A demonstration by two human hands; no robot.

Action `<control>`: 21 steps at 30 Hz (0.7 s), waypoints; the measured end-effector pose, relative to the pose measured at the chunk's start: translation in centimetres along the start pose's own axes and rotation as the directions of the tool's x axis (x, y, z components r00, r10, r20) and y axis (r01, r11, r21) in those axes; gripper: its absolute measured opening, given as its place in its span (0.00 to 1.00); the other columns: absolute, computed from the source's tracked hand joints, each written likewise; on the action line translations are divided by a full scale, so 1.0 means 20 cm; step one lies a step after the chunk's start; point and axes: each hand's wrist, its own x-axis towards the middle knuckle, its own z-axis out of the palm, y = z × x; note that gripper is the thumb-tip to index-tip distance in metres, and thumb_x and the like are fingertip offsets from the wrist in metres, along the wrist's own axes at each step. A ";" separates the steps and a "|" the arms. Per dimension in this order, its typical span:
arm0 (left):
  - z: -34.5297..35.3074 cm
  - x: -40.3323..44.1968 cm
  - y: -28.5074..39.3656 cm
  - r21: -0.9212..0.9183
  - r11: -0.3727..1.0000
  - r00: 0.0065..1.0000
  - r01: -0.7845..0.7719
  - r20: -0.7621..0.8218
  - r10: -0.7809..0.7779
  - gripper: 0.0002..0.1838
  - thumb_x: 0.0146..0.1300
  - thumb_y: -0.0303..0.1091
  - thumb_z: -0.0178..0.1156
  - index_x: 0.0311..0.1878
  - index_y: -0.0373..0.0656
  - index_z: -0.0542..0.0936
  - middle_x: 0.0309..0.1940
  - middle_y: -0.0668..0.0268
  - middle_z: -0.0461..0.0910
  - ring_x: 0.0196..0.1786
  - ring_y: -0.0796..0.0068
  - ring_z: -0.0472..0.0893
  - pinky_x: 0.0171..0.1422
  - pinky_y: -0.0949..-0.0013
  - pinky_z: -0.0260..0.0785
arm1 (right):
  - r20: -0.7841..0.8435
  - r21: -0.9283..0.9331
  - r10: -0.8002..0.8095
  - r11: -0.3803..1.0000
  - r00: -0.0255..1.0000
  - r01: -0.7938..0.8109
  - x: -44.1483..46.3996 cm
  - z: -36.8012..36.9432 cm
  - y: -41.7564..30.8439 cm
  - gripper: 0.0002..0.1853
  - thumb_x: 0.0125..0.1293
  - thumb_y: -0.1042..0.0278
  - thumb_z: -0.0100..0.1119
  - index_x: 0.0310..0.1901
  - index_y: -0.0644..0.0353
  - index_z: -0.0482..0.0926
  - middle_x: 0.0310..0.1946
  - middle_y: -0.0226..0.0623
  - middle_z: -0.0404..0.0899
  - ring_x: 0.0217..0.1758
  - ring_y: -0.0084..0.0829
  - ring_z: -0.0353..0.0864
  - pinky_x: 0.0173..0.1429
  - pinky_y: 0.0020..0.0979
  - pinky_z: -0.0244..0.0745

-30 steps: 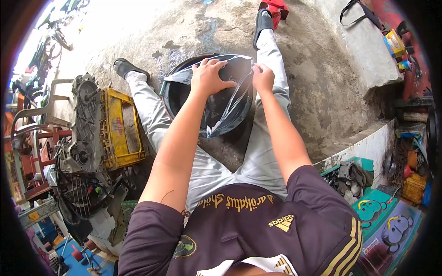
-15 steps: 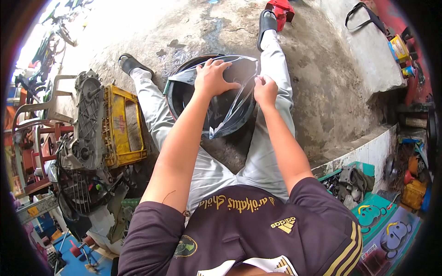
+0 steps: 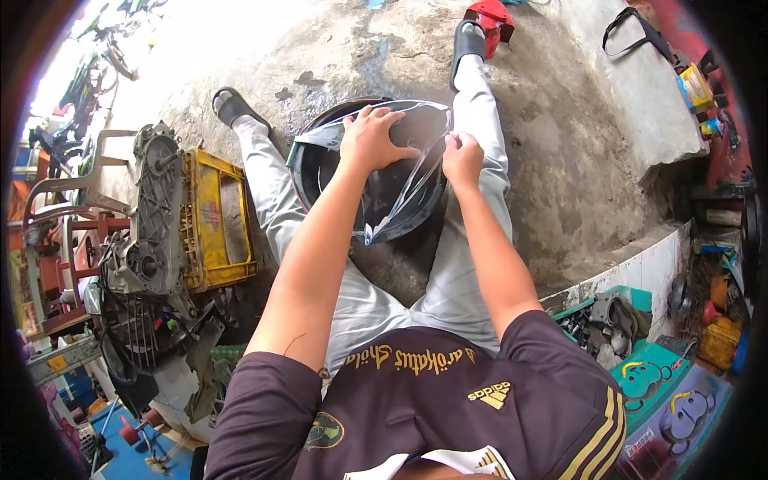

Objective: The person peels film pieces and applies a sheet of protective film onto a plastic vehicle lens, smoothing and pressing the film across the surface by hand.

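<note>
A clear, curved plastic cover [image 3: 428,120] with pale edges and a pointed near corner lies over a round black basin [image 3: 404,228] between my legs. My left hand [image 3: 372,140] rests on its far left part, fingers spread and thumb stretched to the right. At the right edge of the cover, my right hand [image 3: 462,160] is closed in a pinch, thumb against fingertips. Thin clear strips of the edge run from these fingers down to the near corner. What lies under my left palm is hidden.
A yellow crate [image 3: 220,220] and a grey metal engine casing [image 3: 156,208] stand at my left. By my right foot is a red object [image 3: 492,24]. A green tray of metal parts [image 3: 604,320] is at the lower right, beside a low tiled ledge [image 3: 632,268].
Both hands keep nearly the same places on the cover. My left foot has shifted slightly to the right, and the whole view has moved a little.
</note>
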 end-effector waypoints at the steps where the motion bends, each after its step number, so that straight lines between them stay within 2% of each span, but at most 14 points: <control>1: 0.01 0.00 0.00 0.027 1.000 1.000 0.001 -0.018 0.000 0.50 0.44 0.73 0.77 0.69 0.56 0.82 0.73 0.64 0.77 0.80 0.59 0.67 0.80 0.38 0.56 | 0.006 0.004 0.011 1.000 1.000 -0.011 0.01 -0.01 -0.01 0.06 0.66 0.73 0.67 0.37 0.68 0.86 0.37 0.53 0.87 0.42 0.54 0.86 0.49 0.47 0.79; 4: 0.02 0.00 0.01 0.060 0.998 0.997 0.001 -0.072 0.003 0.49 0.43 0.73 0.77 0.68 0.55 0.83 0.72 0.65 0.78 0.79 0.62 0.69 0.80 0.40 0.56 | 0.016 0.007 0.027 1.000 1.000 -0.027 -0.02 -0.01 0.02 0.06 0.65 0.73 0.67 0.37 0.68 0.85 0.37 0.53 0.86 0.43 0.55 0.86 0.50 0.47 0.79; 6: -0.01 0.00 0.02 0.015 1.000 1.000 0.008 0.005 -0.008 0.49 0.44 0.72 0.77 0.68 0.54 0.83 0.72 0.65 0.78 0.79 0.62 0.69 0.79 0.41 0.56 | 0.000 0.029 0.026 0.999 1.000 -0.026 0.00 0.00 0.02 0.06 0.65 0.73 0.66 0.36 0.68 0.85 0.37 0.52 0.87 0.43 0.55 0.86 0.50 0.47 0.79; 12: 0.02 0.00 0.00 0.033 0.999 0.999 -0.005 -0.034 0.006 0.49 0.44 0.72 0.77 0.68 0.54 0.83 0.71 0.65 0.79 0.78 0.62 0.70 0.79 0.42 0.57 | -0.041 0.009 -0.029 1.000 0.999 0.030 -0.01 0.01 0.02 0.06 0.66 0.73 0.66 0.37 0.68 0.85 0.36 0.52 0.86 0.42 0.55 0.86 0.50 0.47 0.79; 14: 0.03 0.00 0.00 0.047 0.999 0.998 -0.007 -0.060 0.010 0.49 0.44 0.71 0.77 0.68 0.54 0.83 0.71 0.65 0.79 0.78 0.62 0.70 0.79 0.42 0.57 | -0.016 0.018 -0.001 1.000 1.000 0.001 -0.01 0.01 0.03 0.06 0.67 0.73 0.65 0.37 0.67 0.86 0.37 0.53 0.86 0.43 0.55 0.86 0.50 0.47 0.79; 16: -0.01 0.00 0.02 0.014 1.000 1.000 0.004 -0.016 -0.003 0.49 0.44 0.71 0.77 0.68 0.54 0.83 0.72 0.65 0.78 0.79 0.62 0.70 0.79 0.41 0.57 | -0.001 0.036 0.023 0.999 1.000 -0.023 0.03 0.01 0.02 0.06 0.67 0.73 0.65 0.38 0.67 0.86 0.37 0.53 0.86 0.43 0.55 0.86 0.50 0.48 0.79; 21: 0.02 -0.01 -0.01 0.024 1.000 0.999 0.004 -0.036 -0.003 0.48 0.44 0.71 0.77 0.68 0.55 0.83 0.72 0.65 0.78 0.79 0.61 0.69 0.80 0.40 0.56 | -0.020 -0.048 -0.037 0.998 0.999 0.036 0.07 0.02 0.01 0.05 0.66 0.73 0.65 0.38 0.66 0.86 0.37 0.53 0.86 0.42 0.55 0.86 0.50 0.48 0.79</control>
